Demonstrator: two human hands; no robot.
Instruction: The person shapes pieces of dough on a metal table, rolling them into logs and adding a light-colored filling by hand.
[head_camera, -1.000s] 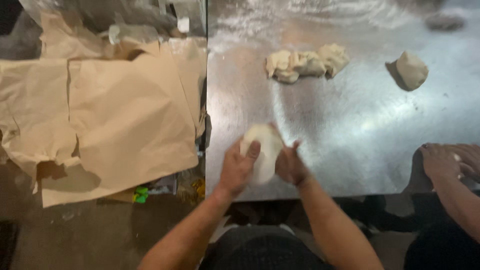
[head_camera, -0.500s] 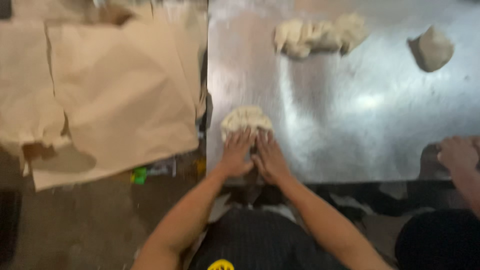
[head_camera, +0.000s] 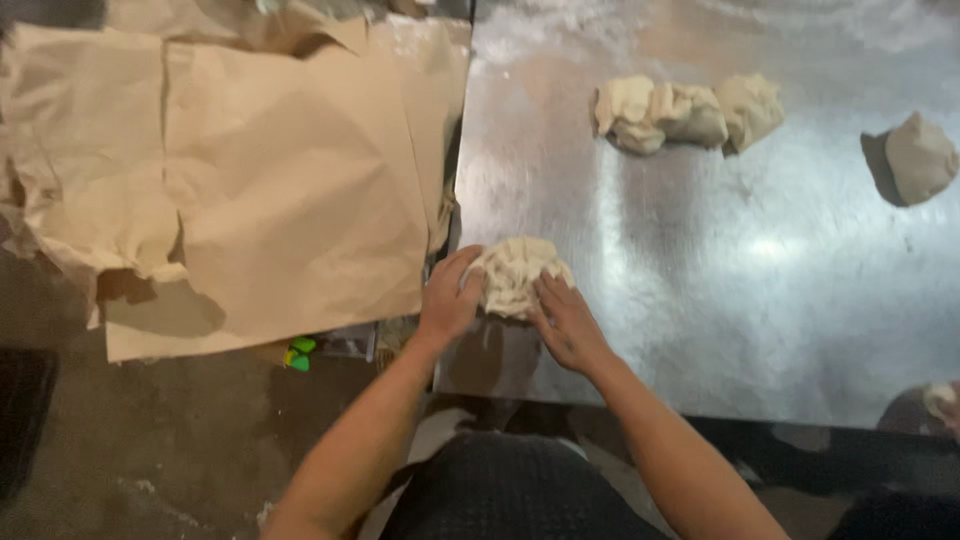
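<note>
From the head camera, the left hand (head_camera: 447, 297) and the right hand (head_camera: 567, 322) are pressing on one lump of pale dough (head_camera: 518, 272) lying near the front left edge of the steel desk (head_camera: 700, 290). The left grip is curling around the lump's left side, fingers half closed against it; the right grip is lying flatter, fingers spread and pushing into its lower right side. Neither is lifting it; the dough is resting on the metal.

To work it well, I judge both palms should be pushing evenly and folding the ragged top inward, keeping the lump away from the desk's edge.

Counting: one lump under the hands, a cluster of three joined dough pieces (head_camera: 688, 110) farther back, and one separate dough ball (head_camera: 920, 157) to the right. Crumpled brown paper (head_camera: 250, 180) is covering the surface to the left, several sheets overlapping; I cannot tell how many.
</note>
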